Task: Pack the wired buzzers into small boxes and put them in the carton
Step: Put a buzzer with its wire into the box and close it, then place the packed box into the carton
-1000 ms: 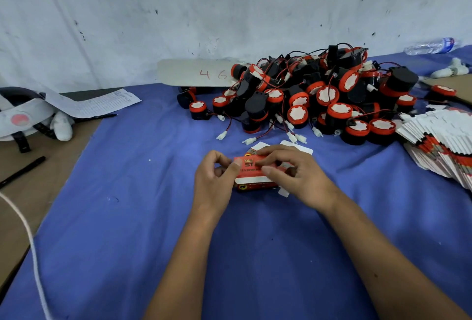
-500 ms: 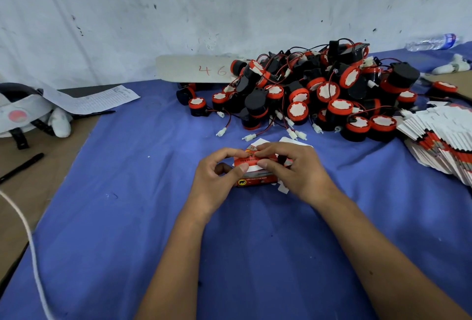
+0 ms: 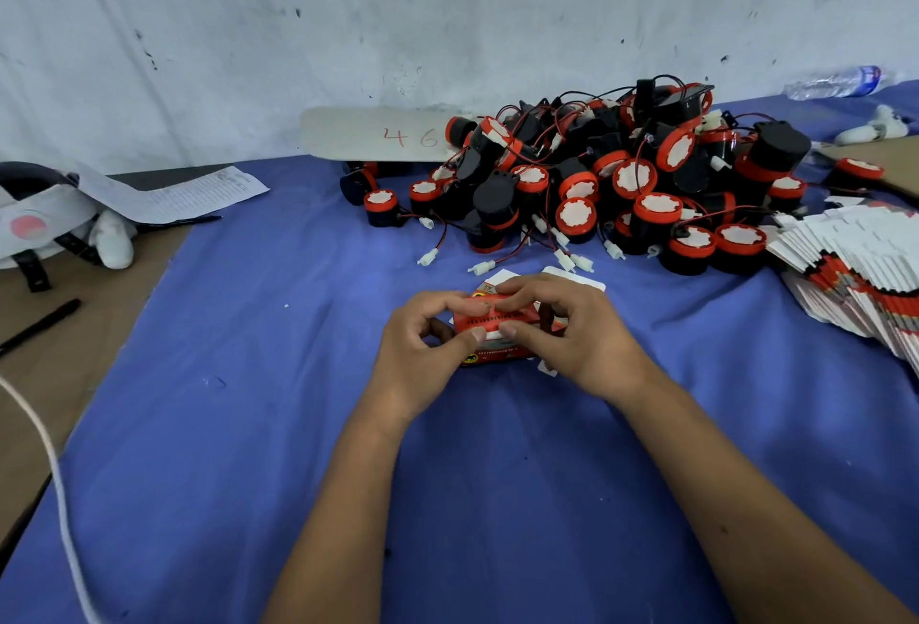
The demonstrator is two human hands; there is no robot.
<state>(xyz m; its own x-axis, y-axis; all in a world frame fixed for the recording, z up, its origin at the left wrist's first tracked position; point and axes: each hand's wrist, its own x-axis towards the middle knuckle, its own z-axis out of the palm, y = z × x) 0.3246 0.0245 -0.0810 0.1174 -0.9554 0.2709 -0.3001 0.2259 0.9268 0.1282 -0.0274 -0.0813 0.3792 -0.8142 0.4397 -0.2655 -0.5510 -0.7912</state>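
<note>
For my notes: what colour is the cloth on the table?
Blue cloth, seen clearly in the head view.

Two bare forearms reach in from the bottom edge, with no sleeve, glove, watch, ring or band on either. The left hand (image 3: 422, 350) and right hand (image 3: 572, 340) show short, plain, unpainted fingernails.
</note>
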